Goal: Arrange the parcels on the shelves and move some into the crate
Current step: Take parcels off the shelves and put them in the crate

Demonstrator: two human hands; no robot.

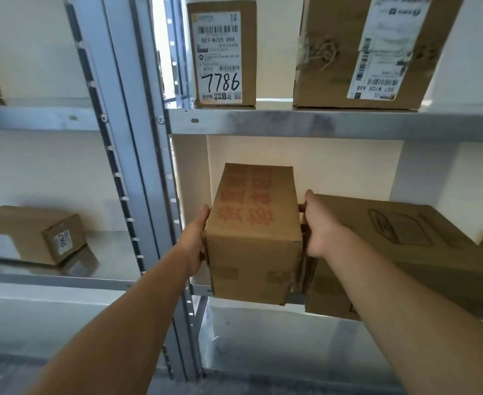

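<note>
Both hands clasp the red-printed cardboard box point(254, 223) from its sides: the left hand point(196, 240) flat to its left face, the right hand point(320, 226) wedged between it and the wide flat carton point(405, 246) just beside it. How the fingers lie is largely hidden. The box sits at the middle shelf's point(296, 298) front edge, near the left upright point(137, 138). Above stand the 7786 parcel point(223, 52) and a taped parcel point(363, 49).

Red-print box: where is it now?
Head view, centre: red-print box at the shelf edge, between left hand and right hand, left of the large flat box.
</note>
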